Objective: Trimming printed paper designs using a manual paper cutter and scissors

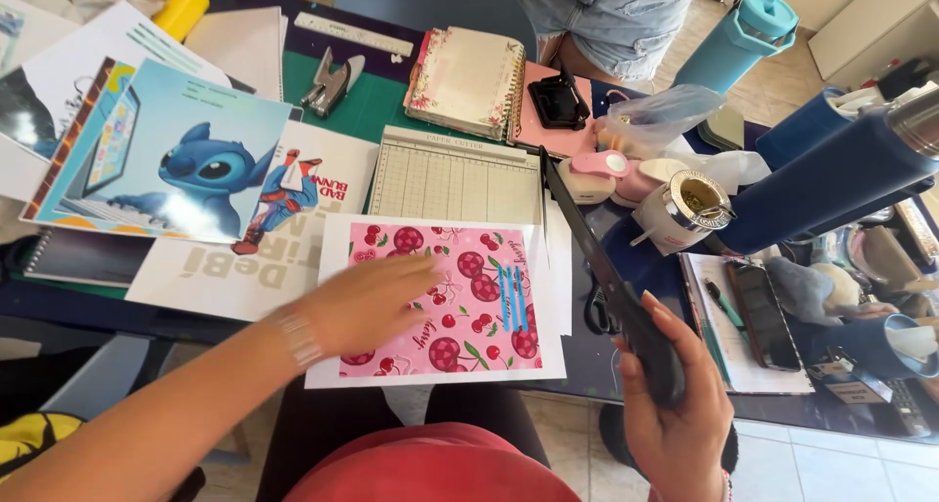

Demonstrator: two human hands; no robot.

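Note:
My left hand (372,305) lies flat, fingers spread, on a white sheet printed with a pink cherry pattern (460,297) that hangs over the table's near edge. My right hand (675,404) grips the black handle of a paper cutter's long blade arm (587,243), which is raised at a slant along the sheet's right side. The cutter's gridded beige base (455,174) sits just beyond the sheet.
Printed cartoon sheets (176,155) and a spiral notebook lie at left. A floral notebook (469,80), stapler (331,80), black hole punch (558,101), pink punches, a cup (685,209), blue bottles (831,174) and a phone (763,316) crowd the table. A person in denim shorts (606,18) stands across.

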